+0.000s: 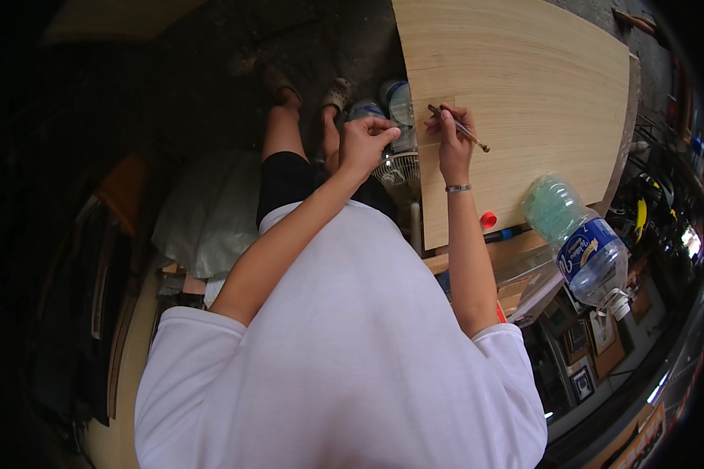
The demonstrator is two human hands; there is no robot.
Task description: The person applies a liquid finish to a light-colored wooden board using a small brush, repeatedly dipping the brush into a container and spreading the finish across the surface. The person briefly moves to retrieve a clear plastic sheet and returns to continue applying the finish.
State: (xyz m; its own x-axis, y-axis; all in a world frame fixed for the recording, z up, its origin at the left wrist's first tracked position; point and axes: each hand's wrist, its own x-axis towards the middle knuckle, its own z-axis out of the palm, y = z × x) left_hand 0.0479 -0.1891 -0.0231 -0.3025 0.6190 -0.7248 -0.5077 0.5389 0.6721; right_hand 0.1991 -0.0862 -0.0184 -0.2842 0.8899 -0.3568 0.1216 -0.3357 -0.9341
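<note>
My right hand is closed around a thin, dark brown stick-like tool with a small knob at its lower right end. It is held at a slant over a large pale wooden board, near the board's left edge. Left of that edge, my left hand is raised, thumb and fingertips pressed together in a pinch. Whether anything small sits in that pinch I cannot make out. A red bottle cap lies near the board's near edge, beside my right forearm.
A large clear plastic bottle with a blue label lies tilted at the board's near right corner. A dark blue tube-like thing is next to the cap. Below the board's left edge are a wire cage and clear containers. Framed pieces stand lower right.
</note>
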